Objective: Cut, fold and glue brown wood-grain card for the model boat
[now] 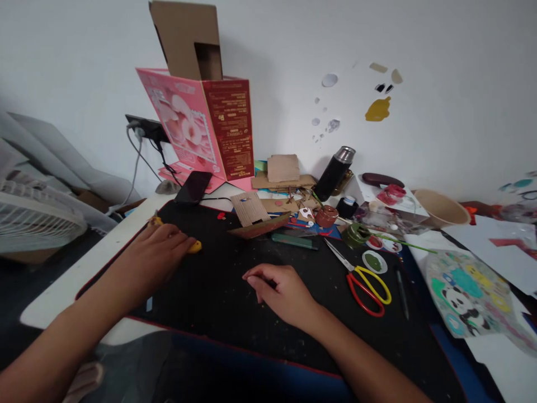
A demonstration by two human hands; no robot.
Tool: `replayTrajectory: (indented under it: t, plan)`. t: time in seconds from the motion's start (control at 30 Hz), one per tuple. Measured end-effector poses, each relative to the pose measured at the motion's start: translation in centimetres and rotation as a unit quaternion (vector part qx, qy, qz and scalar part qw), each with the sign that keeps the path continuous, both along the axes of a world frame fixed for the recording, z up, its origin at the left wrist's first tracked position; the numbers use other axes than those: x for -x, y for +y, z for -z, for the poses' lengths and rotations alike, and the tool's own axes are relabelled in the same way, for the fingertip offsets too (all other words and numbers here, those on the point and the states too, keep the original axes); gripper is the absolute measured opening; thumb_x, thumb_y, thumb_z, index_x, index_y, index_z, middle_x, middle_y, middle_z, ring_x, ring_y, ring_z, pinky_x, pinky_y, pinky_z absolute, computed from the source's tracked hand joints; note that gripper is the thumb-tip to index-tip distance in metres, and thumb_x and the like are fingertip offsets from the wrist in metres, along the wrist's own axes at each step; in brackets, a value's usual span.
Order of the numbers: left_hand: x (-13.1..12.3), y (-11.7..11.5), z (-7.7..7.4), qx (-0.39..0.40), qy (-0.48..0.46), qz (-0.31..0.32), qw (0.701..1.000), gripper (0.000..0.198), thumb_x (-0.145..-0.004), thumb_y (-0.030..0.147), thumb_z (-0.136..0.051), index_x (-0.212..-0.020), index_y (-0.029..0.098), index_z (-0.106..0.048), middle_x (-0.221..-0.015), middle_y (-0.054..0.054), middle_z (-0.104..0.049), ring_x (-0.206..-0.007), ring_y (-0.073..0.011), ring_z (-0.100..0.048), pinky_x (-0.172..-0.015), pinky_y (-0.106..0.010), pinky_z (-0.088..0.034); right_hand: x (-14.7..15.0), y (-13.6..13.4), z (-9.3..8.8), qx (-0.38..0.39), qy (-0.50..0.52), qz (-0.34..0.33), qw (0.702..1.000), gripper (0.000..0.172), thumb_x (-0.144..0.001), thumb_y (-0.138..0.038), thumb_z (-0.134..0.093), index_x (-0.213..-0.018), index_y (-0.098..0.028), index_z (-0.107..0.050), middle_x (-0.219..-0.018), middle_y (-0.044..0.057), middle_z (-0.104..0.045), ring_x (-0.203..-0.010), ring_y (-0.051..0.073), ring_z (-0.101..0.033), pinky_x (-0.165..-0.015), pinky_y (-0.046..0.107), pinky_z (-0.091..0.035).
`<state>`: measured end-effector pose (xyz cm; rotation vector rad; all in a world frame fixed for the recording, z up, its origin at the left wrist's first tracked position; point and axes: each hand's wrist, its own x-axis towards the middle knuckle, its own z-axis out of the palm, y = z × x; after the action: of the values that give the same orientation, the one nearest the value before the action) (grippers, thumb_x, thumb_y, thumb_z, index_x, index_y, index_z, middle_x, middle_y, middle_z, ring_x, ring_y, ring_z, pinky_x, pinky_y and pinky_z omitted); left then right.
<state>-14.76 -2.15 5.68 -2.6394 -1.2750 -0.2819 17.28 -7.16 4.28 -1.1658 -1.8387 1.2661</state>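
Observation:
My left hand is closed over a yellow tool on the left part of the black mat. Only the tool's yellow end and a yellow part with a narrow tip beyond the knuckles show; its kind is hidden. Fingers curled inward, my right hand rests near the middle of the mat, and nothing shows in it. Ahead of it lie a corrugated cardboard piece and a brownish boat-shaped cardboard strip. A green-handled cutter is just behind. Scissors with red and yellow handles lie to the right.
Paint jars, a black flask and cardboard scraps crowd the back. A pink box and a phone stand back left. At right are a dish of green paint, a black pen and a painted panda piece.

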Motion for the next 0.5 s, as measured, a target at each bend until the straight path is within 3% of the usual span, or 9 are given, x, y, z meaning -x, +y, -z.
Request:
replayTrajectory:
  t: [0.13, 0.23, 0.33, 0.4, 0.5]
  plan:
    - [-1.1, -1.7, -1.8, -0.059, 0.027, 0.021, 0.998, 0.057, -0.09, 0.001, -0.044, -0.137, 0.024, -0.068, -0.112, -0.013, -0.076, -0.121, -0.0362, -0.062, -0.106, -0.054, -0.045, 0.5, 0.6, -0.5, -0.031, 0.018, 0.016, 0.999, 0.025, -0.102, -0.037, -0.06, -0.109, -0.02, -0.077, -0.072, -0.001, -0.07, -0.06, 0.013, -0.063, -0.059, 0.024, -0.044]
    - [-2.4, -2.7, -2.6, -0.05, 0.051, 0.04, 0.997, 0.063, -0.092, 0.0, -0.041, -0.149, 0.022, -0.058, -0.128, -0.016, -0.073, -0.133, -0.037, -0.058, -0.113, -0.059, -0.042, 1.0, 1.2, -1.0, -0.058, 0.032, 0.041, 0.997, 0.023, -0.1, -0.036, -0.063, -0.112, -0.022, -0.077, -0.084, 0.001, -0.074, -0.071, 0.014, -0.065, -0.065, 0.026, -0.047]
    - [-3.9, -3.1, -3.2, -0.023, -0.003, 0.086, 0.996, 0.07, -0.09, 0.004, -0.044, -0.155, 0.03, -0.051, -0.134, -0.011, -0.072, -0.14, -0.0354, -0.055, -0.12, -0.06, -0.039, 1.4, 1.8, -1.5, -0.073, 0.044, 0.069, 0.994, 0.026, -0.1, -0.038, -0.066, -0.119, -0.024, -0.075, -0.09, 0.002, -0.073, -0.078, 0.016, -0.065, -0.069, 0.028, -0.048]
    - [-5.1, -3.0, -4.0, 0.017, -0.037, 0.104, 0.994, 0.071, -0.09, 0.007, -0.044, -0.156, 0.034, -0.048, -0.138, -0.008, -0.071, -0.143, -0.0346, -0.053, -0.123, -0.061, -0.036, 1.5, 2.2, -1.7, -0.09, 0.041, 0.066, 0.993, 0.036, -0.097, -0.039, -0.07, -0.13, -0.024, -0.07, -0.098, 0.003, -0.071, -0.08, 0.016, -0.064, -0.071, 0.029, -0.05]
    - [-7.5, -2.6, -6.3, 0.057, -0.056, 0.111, 0.991, 0.061, -0.092, 0.007, -0.039, -0.145, 0.03, -0.059, -0.133, -0.008, -0.072, -0.141, -0.0342, -0.054, -0.123, -0.061, -0.035, 1.6, 2.6, -1.6, -0.124, -0.004, 0.038, 0.991, 0.058, -0.092, -0.037, -0.076, -0.146, -0.026, -0.058, -0.117, 0.005, -0.069, -0.074, 0.014, -0.061, -0.074, 0.031, -0.052]
